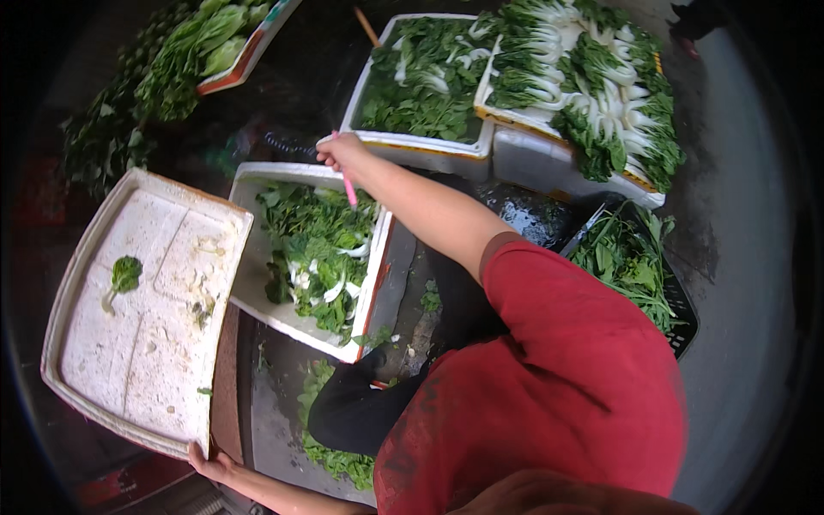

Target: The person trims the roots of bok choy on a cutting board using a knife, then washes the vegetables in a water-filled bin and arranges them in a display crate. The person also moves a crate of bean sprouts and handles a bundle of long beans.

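At the bottom left, my left hand [212, 465] grips the lower corner of a dirty white foam box lid [96, 335]. The lid is tilted and bears a small leafy green [125, 275] and pale scraps. My right hand [341, 153] is closed round a slim pink tool [349, 190], whose kind I cannot tell, above the far rim of a white foam box [299, 168]. Loose green leaves and white stalk pieces [322, 251] lie in that box, just right of the lid.
Beyond stands a foam box of greens in water [418, 138]. Bok choy [599, 71] is heaped on another foam box at the upper right. A black crate [685, 322] of leafy greens is at the right. Lettuce [222, 38] lies at the upper left, loose leaves [341, 460] on the floor.
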Tool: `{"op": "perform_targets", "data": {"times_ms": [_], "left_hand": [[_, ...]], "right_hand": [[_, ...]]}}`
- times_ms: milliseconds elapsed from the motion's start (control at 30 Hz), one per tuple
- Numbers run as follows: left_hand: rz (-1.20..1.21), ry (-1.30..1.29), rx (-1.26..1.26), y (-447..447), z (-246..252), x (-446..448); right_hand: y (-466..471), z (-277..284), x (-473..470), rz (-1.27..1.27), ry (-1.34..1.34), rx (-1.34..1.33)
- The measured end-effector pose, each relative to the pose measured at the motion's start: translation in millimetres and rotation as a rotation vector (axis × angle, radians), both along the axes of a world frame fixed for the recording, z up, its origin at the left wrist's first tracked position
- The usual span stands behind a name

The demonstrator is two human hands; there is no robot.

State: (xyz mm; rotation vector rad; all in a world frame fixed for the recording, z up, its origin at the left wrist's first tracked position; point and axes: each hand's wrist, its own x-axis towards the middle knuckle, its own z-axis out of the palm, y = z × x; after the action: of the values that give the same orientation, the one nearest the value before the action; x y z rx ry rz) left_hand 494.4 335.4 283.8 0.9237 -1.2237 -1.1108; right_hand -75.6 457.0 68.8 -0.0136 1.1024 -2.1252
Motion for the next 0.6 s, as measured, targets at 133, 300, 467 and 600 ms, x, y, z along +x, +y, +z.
{"op": "perform_targets", "data": {"times_ms": [133, 300, 467, 600], "left_hand": [[-0.043, -0.204, -0.461, 38, 35, -17], [0.015, -0.692, -0.558, 56, 3, -99], [-0.013, -0.825, -0.679, 57, 10, -148], [0.073, -0.776, -0.813, 67, 31, -153]], "right_hand": [[6, -6, -14, 0.019, -0.004, -0.008], [6, -12, -22, 0.068, -0.032, 0.007], [5, -9, -21, 0.072, -0.071, -0.035], [4, -3, -24, 0.044, -0.028, -0.019]]}}
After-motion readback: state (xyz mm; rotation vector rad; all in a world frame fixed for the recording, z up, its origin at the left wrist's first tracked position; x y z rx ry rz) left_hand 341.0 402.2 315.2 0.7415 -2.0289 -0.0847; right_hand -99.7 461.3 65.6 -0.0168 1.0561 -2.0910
